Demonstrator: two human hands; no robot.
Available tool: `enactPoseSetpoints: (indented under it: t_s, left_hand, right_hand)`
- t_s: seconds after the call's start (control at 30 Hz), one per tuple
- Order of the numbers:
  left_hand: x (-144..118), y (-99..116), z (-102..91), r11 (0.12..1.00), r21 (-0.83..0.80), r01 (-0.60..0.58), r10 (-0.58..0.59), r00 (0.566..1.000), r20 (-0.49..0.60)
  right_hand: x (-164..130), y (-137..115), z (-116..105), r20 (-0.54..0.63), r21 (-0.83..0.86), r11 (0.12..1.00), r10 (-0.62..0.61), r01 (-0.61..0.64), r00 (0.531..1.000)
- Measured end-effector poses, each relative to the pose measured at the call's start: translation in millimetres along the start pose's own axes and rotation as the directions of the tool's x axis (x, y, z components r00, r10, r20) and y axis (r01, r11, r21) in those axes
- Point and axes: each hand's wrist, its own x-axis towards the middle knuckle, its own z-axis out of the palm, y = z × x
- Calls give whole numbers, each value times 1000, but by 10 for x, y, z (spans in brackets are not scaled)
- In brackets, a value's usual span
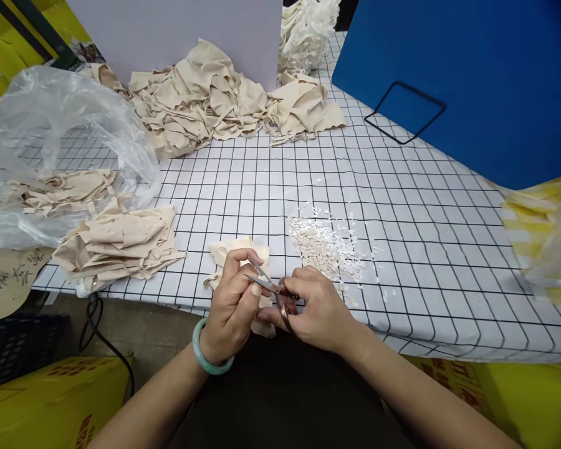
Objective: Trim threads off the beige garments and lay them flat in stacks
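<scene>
My right hand (pixel 315 305) is closed round the handles of a small pair of scissors (pixel 266 282), with the blades spread and pointing left. The blade tips lie against the fingers of my left hand (pixel 236 299), which pinches a thin beige fabric piece (pixel 238 246). Part of that fabric shows behind the fingers and a flap hangs below; the pinched edge itself is hidden. Just beyond my right hand lies a heap of small pale clippings (pixel 320 246), some scattered loose around it. A stack of beige fabric pieces (pixel 121 240) rests left of my left hand.
A white checked cloth (pixel 243 181) covers the table. Crumpled beige fabric (pixel 210 93) is piled at the back before a pale panel (pixel 177 31). A clear plastic bag (pixel 75 118) stands left; a blue board (pixel 472 81) rises right. Yellow boxes (pixel 51 399) sit below.
</scene>
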Motion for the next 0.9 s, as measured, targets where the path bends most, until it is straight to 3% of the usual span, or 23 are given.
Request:
enactPoseSetpoints:
  t_s: [0.17, 0.3, 0.4, 0.5, 0.57, 0.63, 0.73, 0.83, 0.9]
  left_hand:
    - [85, 5, 93, 1000, -17, -22, 23, 998, 53]
    - [182, -39, 246, 998, -55, -9, 16, 991, 130]
    - [243, -102, 376, 993, -100, 66, -47, 982, 181]
    - [273, -148, 478, 971, -153, 183, -149, 965, 214]
    - [277, -151, 491, 954, -181, 238, -198, 956, 216]
    - [273, -136, 422, 946, -188, 263, -223, 952, 210]
    - [244, -118, 131, 972, -95, 213, -200, 972, 126]
    - [125, -162, -256, 955, 269, 127, -90, 985, -144]
    - [-26, -219, -423, 861, 480, 165, -69, 975, -210]
  right_hand:
    - [-105, 82, -44, -36, -45, 997, 56, -57, 998]
    - [-233, 201, -77, -131, -53, 985, 155, -163, 979]
    - [-314, 319, -118, -147, -2, 957, 286, -290, 947]
    - [-359, 436, -225, -115, 74, 889, 458, -452, 881]
    - [-367, 497, -332, -137, 48, 861, 508, -507, 850]
    - [-352, 534, -438, -184, -36, 875, 470, -483, 863]
    - [-279, 531, -509, -204, -102, 914, 366, -392, 908]
    - [-144, 463, -378, -142, -33, 935, 346, -354, 927]
    - [-54, 378, -169, -62, 51, 949, 315, -312, 947]
